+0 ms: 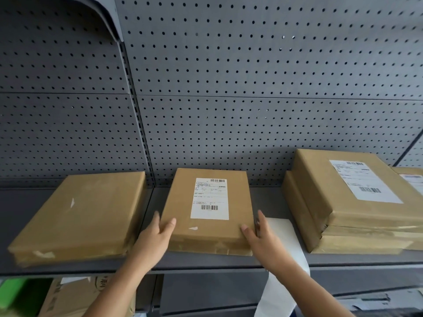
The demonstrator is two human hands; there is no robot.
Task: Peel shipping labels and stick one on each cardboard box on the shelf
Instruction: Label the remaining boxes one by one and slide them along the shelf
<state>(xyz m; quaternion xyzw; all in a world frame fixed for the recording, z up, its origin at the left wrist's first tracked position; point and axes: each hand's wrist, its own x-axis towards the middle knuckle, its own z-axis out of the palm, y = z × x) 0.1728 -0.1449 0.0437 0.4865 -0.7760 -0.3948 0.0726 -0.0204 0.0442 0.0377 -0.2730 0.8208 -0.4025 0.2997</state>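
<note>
A flat cardboard box (180,207) lies in the middle of the grey shelf (206,263) with a white shipping label (210,199) on its top. My left hand (155,239) grips its near left corner, thumb on top. My right hand (261,236) grips its near right corner, thumb on top. A white strip of label backing (286,243) lies on the shelf under my right wrist and hangs over the front edge. To the left lies a cardboard box without a label (80,218). On the right, two stacked boxes (320,195) carry a label (364,180) on top.
A grey pegboard wall (229,88) backs the shelf. Another labelled box (412,179) shows at the far right edge. Below the shelf at the left stand a printed carton (68,298) and something green (11,294).
</note>
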